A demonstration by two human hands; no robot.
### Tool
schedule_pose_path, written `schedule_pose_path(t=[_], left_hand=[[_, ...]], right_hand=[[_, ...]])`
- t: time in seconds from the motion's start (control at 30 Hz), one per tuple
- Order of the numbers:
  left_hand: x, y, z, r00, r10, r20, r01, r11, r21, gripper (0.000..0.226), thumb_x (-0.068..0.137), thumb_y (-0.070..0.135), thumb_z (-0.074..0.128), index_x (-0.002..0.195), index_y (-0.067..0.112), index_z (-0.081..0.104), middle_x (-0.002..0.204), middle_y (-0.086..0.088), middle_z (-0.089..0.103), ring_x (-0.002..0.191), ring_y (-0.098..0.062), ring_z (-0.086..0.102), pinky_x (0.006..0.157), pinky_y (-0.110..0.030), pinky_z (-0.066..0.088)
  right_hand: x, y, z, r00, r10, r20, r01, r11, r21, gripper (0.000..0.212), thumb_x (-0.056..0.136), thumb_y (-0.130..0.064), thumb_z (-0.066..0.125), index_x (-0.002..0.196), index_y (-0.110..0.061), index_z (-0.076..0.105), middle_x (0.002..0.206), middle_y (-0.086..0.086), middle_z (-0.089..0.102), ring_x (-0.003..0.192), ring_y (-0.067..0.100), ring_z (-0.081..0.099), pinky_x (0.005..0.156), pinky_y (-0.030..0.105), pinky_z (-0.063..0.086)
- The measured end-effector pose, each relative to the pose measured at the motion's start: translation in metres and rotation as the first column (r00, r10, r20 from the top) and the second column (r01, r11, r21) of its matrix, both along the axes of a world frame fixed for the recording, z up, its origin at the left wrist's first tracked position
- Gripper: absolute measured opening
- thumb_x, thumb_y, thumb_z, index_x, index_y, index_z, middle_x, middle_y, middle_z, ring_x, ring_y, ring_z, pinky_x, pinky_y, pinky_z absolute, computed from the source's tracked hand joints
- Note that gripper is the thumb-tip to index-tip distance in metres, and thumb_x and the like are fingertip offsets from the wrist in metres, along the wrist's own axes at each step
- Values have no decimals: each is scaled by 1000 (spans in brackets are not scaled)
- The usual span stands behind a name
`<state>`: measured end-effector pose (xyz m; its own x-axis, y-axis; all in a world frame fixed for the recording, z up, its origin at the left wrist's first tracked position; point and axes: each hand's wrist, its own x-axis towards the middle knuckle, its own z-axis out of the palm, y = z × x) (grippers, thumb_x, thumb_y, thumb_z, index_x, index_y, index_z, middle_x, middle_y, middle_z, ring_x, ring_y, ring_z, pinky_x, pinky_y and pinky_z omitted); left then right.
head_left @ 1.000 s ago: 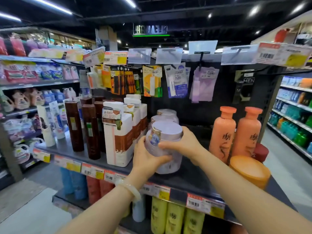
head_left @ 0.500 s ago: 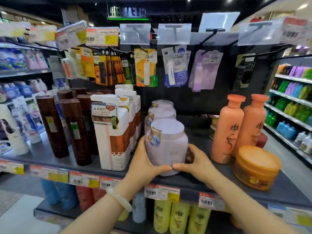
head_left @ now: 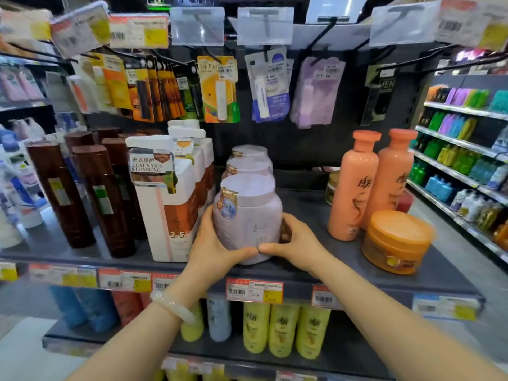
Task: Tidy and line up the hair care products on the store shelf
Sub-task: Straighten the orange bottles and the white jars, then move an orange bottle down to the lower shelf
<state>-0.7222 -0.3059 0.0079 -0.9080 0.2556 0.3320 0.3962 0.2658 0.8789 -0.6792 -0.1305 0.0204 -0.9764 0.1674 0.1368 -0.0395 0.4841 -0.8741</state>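
Note:
A pale lilac jar (head_left: 248,215) with a round lid stands on the dark shelf (head_left: 316,273), at the front of a row of two more lilac jars (head_left: 248,158). My left hand (head_left: 214,243) grips its left side and my right hand (head_left: 294,243) grips its right side; the thumbs meet at the jar's lower front. White-and-brown boxed bottles (head_left: 170,204) stand just left of it, touching my left hand. Dark brown bottles (head_left: 104,199) stand further left. Two orange bottles (head_left: 373,182) and an orange tub (head_left: 395,240) are on the right.
Hanging blister packs (head_left: 217,89) and price tags (head_left: 137,31) overhang the shelf's back. Price labels (head_left: 254,291) line the shelf edge. Yellow bottles (head_left: 283,328) fill the shelf below. A small jar (head_left: 332,185) sits behind the orange bottles. An aisle with more shelves (head_left: 464,158) lies to the right.
The lilac jar has come down from the air onto the shelf front. My right hand has slid from the lid to the jar's lower right side. The view has moved closer.

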Motion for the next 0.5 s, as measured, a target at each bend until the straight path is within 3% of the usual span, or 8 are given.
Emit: schedule_pose_path(t=[0.13, 0.23, 0.33, 0.43, 0.5], left_hand=[[2, 3, 0, 1000, -19, 6, 19, 998, 61, 122, 34, 43, 89, 139, 24, 29, 140, 3, 43, 125, -11, 44, 104, -33, 39], [3, 1, -1, 1000, 26, -12, -26, 998, 60, 127, 31, 53, 83, 140, 27, 24, 142, 5, 40, 128, -14, 42, 106, -40, 39], [13, 6, -5, 994, 78, -75, -74, 996, 58, 126, 46, 30, 92, 145, 24, 14, 146, 3, 32, 132, -11, 34, 108, -33, 32], [28, 13, -7, 950, 194, -244, -177, 980, 93, 112, 57, 14, 87, 145, 16, 18, 141, 7, 29, 131, -8, 31, 110, -35, 31], [37, 20, -7, 876, 215, -432, -186, 976, 109, 102, 60, 14, 86, 141, 12, 24, 139, -2, 33, 130, -16, 34, 111, -38, 32]], right_hand=[[3, -1, -3, 1000, -3, 4, 3, 999, -35, 68, 68, -24, 80, 127, -23, 46, 127, -2, 56, 114, 13, 54, 97, 32, 47], [2, -5, -3, 1000, -10, -4, 10, 998, -55, 67, 68, -25, 80, 127, -20, 47, 128, 1, 57, 115, 16, 55, 98, 35, 48], [8, -5, -6, 999, -35, 14, 36, 998, -53, 72, 67, -25, 80, 129, -18, 45, 130, 3, 56, 118, 18, 54, 100, 37, 47], [21, 0, -3, 998, -56, -22, 56, 998, -13, 72, 69, -24, 80, 130, -17, 43, 131, 0, 53, 118, 13, 51, 99, 31, 45], [32, 10, 7, 992, -101, -74, 102, 995, 16, 64, 73, -21, 76, 129, -15, 46, 128, 1, 53, 115, 13, 51, 97, 28, 44]])
